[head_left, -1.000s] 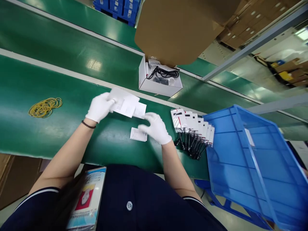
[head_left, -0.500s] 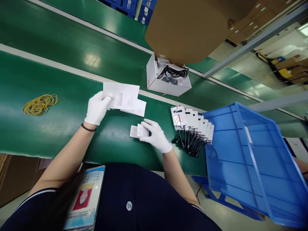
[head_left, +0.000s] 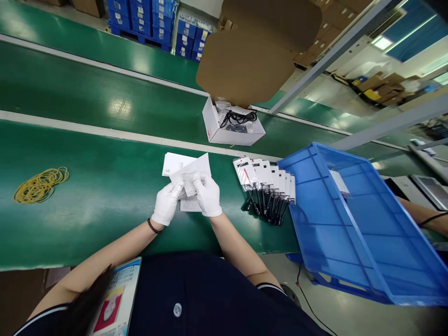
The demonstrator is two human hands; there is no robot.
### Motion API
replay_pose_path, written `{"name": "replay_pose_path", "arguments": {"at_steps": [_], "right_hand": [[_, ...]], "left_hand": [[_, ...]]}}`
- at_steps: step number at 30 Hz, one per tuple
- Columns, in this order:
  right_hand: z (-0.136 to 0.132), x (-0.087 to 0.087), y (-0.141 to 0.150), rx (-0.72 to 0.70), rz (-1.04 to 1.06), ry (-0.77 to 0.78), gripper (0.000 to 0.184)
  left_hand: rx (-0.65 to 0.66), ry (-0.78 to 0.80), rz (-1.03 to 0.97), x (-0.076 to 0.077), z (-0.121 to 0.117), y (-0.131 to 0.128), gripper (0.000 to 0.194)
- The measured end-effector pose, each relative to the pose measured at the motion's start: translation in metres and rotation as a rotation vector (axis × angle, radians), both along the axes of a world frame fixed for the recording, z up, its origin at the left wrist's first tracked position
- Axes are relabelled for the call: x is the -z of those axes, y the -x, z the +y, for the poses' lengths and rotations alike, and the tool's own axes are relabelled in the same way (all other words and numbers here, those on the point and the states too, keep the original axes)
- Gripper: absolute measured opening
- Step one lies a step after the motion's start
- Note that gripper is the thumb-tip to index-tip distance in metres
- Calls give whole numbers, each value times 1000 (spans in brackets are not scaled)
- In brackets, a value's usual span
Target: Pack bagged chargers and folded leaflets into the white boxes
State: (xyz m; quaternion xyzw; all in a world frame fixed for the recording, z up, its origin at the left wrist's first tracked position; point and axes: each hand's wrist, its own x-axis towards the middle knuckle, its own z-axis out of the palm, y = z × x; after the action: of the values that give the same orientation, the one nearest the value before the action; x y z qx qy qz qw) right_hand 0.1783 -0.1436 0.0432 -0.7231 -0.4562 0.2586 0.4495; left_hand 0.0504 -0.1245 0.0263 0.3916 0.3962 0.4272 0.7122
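Both my hands wear white gloves and meet over the green bench [head_left: 115, 196]. My left hand [head_left: 166, 204] is closed on the lower left edge of a white printed leaflet [head_left: 199, 167], which is tilted. In my right hand [head_left: 208, 196], thumb and fingers pinch a small printed slip [head_left: 189, 184] against the leaflet's face. Behind the leaflet lies a stack of white booklets [head_left: 174, 163], partly covered. Below my fingers a small pile of printed slips [head_left: 191, 205] rests on the bench, its upper part hidden.
Bagged white packs with black cables [head_left: 264, 179] lie fanned out to the right. Beside them stands a blue crate [head_left: 336, 224]. An opened white carton [head_left: 238, 137] holds cables and parts. Yellow rubber bands [head_left: 41, 185] lie at left. A co-worker's arm [head_left: 423, 212] shows at far right.
The leaflet in my left hand has come down and right, leaving a stack of booklets on the bench. My right hand has lifted a slip from the small pile to the leaflet. The view has shifted.
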Motion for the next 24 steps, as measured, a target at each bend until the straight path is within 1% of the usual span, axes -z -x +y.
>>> {"name": "replay_pose_path", "arguments": {"at_steps": [1,3,5,7,8,9,10,11,13,14,15,16,17,20,22,24], "right_hand": [[0,1,6,17,-71,6,31],[-2,2,16,5,-203,32,34],[-3,-2,18,-113,-311,33,35],[1,-9,1,-225,-420,0,34],[3,-13,-15,-225,-484,-10,34],[6,-16,-36,-170,-555,0,36],[8,-18,-61,-62,-629,40,41],[9,-19,-87,75,-707,122,49],[7,-15,-134,379,-832,351,74],[4,-11,-152,481,-868,456,82],[1,-6,-165,545,-889,540,87],[-3,-1,-172,564,-889,592,88],[-6,3,-175,545,-854,616,86],[-16,9,-168,434,-641,621,69],[-22,6,-166,383,-517,609,59],[-30,-1,-171,388,-442,529,54]], "left_hand": [[2,-16,8,0,1,1,56],[2,-75,122,-1,5,4,51],[-15,-136,289,-4,11,7,39],[-62,-148,355,-8,20,11,30],[-91,-140,331,-9,26,14,28],[-123,-127,286,-10,31,16,28],[-154,-112,240,-11,36,19,28],[-184,-98,197,-12,40,22,29],[-223,-66,120,-11,47,27,30],[-234,-45,86,-11,48,29,30],[-236,-26,57,-10,49,30,30],[-234,-11,31,-9,50,30,29],[-229,-3,15,-9,50,30,29],[-211,-2,-2,-7,50,30,30],[-190,-3,-47,-6,51,31,29],[-167,10,-109,-7,53,31,29]]}}
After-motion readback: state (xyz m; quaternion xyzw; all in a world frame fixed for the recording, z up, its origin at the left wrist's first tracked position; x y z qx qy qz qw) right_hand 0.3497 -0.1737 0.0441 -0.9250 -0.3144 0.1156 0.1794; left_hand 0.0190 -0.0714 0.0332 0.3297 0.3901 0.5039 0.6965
